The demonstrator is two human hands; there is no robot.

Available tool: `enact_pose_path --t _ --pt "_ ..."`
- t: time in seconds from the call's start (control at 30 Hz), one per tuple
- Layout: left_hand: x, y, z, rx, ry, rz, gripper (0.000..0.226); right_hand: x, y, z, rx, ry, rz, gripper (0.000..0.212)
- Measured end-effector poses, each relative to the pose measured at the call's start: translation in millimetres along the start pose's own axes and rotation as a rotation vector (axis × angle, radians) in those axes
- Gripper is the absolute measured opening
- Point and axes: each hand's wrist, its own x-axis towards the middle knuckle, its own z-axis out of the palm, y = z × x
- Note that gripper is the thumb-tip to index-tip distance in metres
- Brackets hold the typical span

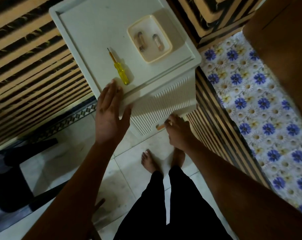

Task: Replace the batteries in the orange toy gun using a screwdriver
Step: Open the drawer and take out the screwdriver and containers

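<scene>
Left hand (110, 108) spread flat on stool (88, 23); right hand (178, 130) seemingly pinches orange piece (161, 126).

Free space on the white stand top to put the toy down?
Largest bare patch: the far-left area of the white stand top, bordered by its raised rim, the yellow screwdriver and the cream tray. A narrower strip runs between screwdriver and tray. Crowded: the tray, holding batteries, fills the right side; the left hand covers the near-left corner.
</scene>
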Motion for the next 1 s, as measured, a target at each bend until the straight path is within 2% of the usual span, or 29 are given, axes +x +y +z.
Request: enact_pose_path --t 0.17,0.3,0.37,0.47,0.57,0.63,0.73,0.9,1.0 --pt "-7 -14 13 0.127 0.078 0.089 0.060 76 -12 -8 0.081 0.033 0.006 0.062" --pt "-13 -19 22 0.227 0.134 0.117 0.059 104 -14 -2 0.316 0.217 0.075 0.037" --pt "-13 -19 25 0.249 0.161 0.114 0.057 101 -13 7 0.485 0.309 0.175 0.036" --pt "-13 -22 26 0.254 0.171 0.110 0.057 95 -15 17 0.761 0.391 0.396 0.048" --pt "-13 -25 26 0.258 0.168 0.117 0.057 97 -23 12 1.115 0.257 0.504 0.086" --pt "-13 -28 25 0.268 0.168 0.134 0.058 104 -32 4 1.213 0.176 0.490 0.103" --pt "-13 -29 26 0.283 0.178 0.147 0.060 118 -43 -10 1.268 0.178 0.430 0.105" --pt "-13 -30 26 0.291 0.212 0.162 0.055 118 -42 -3 1.347 0.180 0.465 0.108" --pt "-12 -32 21 0.337 0.230 0.239 0.054 106 -44 1 1.392 0.205 0.473 0.109"
